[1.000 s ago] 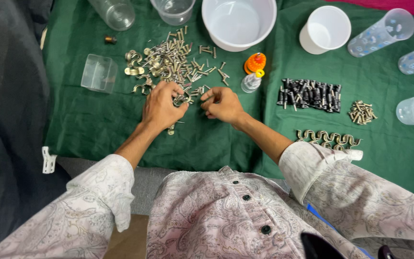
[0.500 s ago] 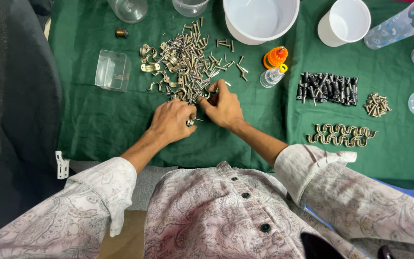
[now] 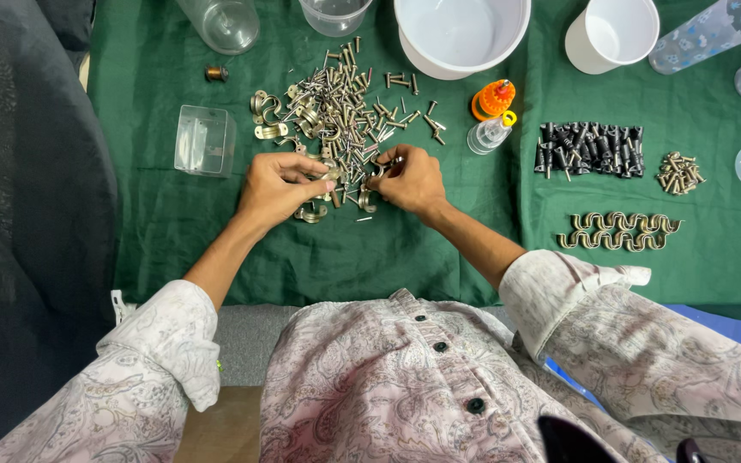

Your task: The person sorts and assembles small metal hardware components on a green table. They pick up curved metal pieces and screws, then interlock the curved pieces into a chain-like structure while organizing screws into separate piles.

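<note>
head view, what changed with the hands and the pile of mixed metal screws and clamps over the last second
Both hands stayed at the near edge of the pile of mixed metal screws and clamps. The left hand and right hand now pinch small metal pieces; what exactly is unclear. The sorted row of black screws and row of curved brass clamps kept their places.

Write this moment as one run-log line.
left hand: in mixed hardware pile | right hand: pinching metal clamp | green cloth

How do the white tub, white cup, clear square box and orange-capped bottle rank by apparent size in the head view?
1. White tub, though cut off by the top edge
2. White cup, also cut off by the top edge
3. Clear square box, close to the cup, so this order is unsure
4. Orange-capped bottle, smallest
</note>
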